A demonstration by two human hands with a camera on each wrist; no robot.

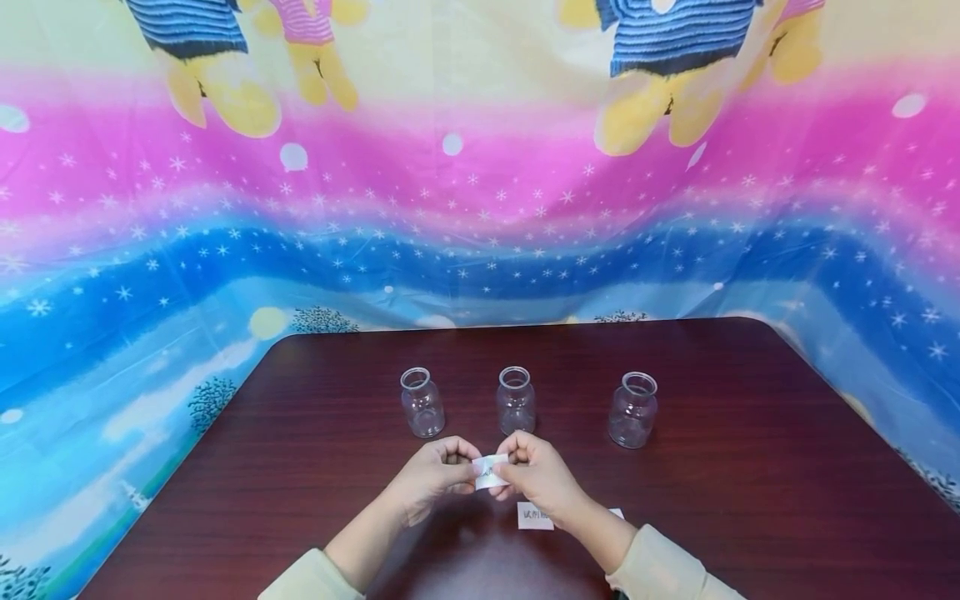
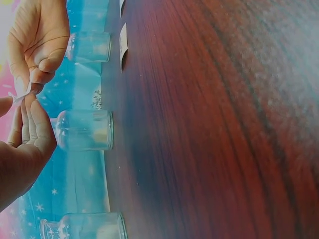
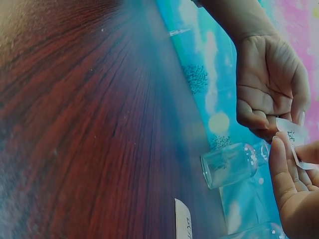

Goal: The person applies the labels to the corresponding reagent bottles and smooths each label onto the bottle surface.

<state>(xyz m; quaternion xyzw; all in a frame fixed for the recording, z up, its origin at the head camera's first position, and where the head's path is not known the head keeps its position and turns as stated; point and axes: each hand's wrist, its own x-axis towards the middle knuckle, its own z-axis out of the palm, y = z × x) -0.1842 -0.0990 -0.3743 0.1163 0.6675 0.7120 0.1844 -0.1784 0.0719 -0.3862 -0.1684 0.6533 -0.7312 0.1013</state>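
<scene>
A small white paper label (image 1: 489, 472) with dark writing is stretched between both hands above the table. My left hand (image 1: 435, 477) pinches its left end between thumb and fingers, and my right hand (image 1: 542, 477) pinches the other end. In the right wrist view the label (image 3: 293, 142) looks bent, with part of it covered by fingers. Beyond the hands, three clear glass jars stand upright: a left jar (image 1: 423, 404), a middle jar (image 1: 516, 404) and a right jar (image 1: 633, 412). Neither hand touches a jar.
Under the right forearm lies another white label (image 1: 534, 517) with printed characters, partly covered. The corner of a further white label (image 1: 617, 512) shows beside that forearm. The dark red-brown wooden table (image 1: 300, 500) meets a colourful patterned cloth (image 1: 465, 183) at its far edge.
</scene>
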